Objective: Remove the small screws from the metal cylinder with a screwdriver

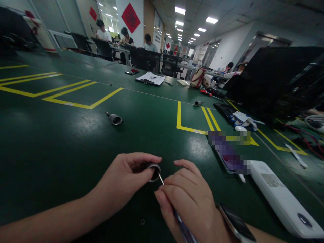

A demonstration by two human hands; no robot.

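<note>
My left hand (126, 173) is closed around a hollow metal cup-shaped part (153, 172), its round mouth turned toward my right hand. Thumb and fingers grip the part's rim and side, and hide most of its body. In my right hand (188, 190) is a slim screwdriver (186, 229) with a purplish handle, the index finger raised off it. Its thin metal shaft reaches into the mouth of the part; the tip is hidden. Below my hands, a small dark ring, perhaps a nut (142, 221), lies on the green table (63, 162).
Similar metal parts lie ahead (115, 119) and farther right (198, 103). At the right are a phone (229, 153), a white handheld device (283, 199), gloves (243, 120) and a red-handled screwdriver (206, 92). A clipboard (150, 78) lies toward the back. People sit beyond.
</note>
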